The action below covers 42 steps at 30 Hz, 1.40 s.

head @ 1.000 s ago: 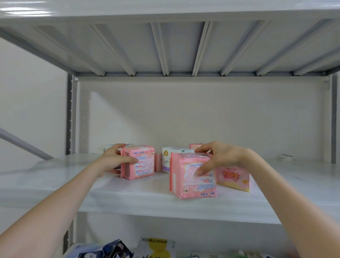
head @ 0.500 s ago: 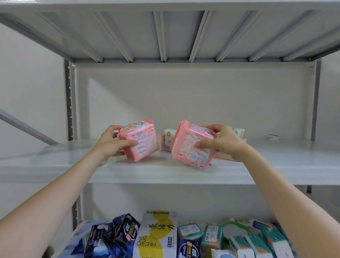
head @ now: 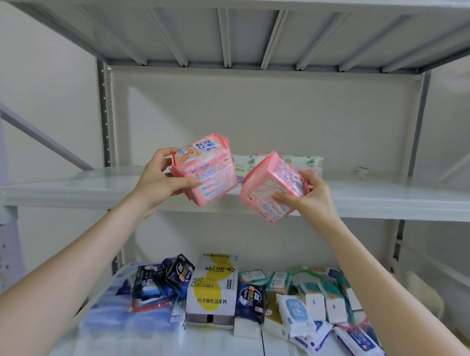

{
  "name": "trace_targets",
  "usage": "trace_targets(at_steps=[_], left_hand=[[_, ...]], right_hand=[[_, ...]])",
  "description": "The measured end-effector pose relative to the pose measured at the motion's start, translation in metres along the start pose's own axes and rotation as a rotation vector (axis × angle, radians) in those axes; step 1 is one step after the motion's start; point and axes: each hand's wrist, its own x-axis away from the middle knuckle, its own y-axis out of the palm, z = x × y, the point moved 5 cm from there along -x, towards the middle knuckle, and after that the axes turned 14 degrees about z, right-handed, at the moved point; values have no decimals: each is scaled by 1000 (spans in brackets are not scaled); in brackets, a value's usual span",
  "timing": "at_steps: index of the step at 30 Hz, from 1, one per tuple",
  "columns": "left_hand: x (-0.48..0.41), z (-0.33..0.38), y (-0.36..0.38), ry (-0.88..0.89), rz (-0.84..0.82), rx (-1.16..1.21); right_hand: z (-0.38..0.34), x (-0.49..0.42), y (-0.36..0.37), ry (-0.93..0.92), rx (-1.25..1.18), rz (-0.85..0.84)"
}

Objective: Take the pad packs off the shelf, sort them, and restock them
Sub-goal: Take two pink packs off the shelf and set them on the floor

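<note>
My left hand [head: 159,183] grips a pink pad pack [head: 206,169], tilted and held in the air in front of the grey metal shelf [head: 68,188]. My right hand [head: 307,199] grips a second pink pad pack [head: 271,187], also tilted and clear of the shelf edge. Behind them, on the shelf, stand white-and-green packs [head: 303,160], partly hidden by the two lifted ones.
The lower shelf [head: 222,345] holds several dark blue packs [head: 169,279], a white-and-yellow box [head: 213,283], and white and green wipe packs [head: 312,297]. A small scrap [head: 362,170] lies at the right of the upper shelf. Grey shelf posts [head: 105,114] stand on both sides.
Both hands lifted their pink packs off the shelf and drew them toward me, tilting them. The view has tipped down, so the lower shelf's goods now show.
</note>
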Motion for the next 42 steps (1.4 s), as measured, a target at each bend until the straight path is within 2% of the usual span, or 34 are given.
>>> trace_targets(at_steps=[6, 14, 20, 31, 42], left_hand=[[79, -7, -10, -72, 28, -70], [190, -67, -29, -248, -7, -189], [277, -128, -49, -348, -109, -308], [442, -265, -80, -671, -232, -366], [529, -423, -67, -869, -366, -437]], right_hand=[[19, 59, -36, 109, 173, -68], [59, 179, -79, 230, 312, -97], [108, 288, -107, 364, 430, -157], [208, 479, -140, 623, 594, -256], [340, 574, -143, 754, 655, -384]])
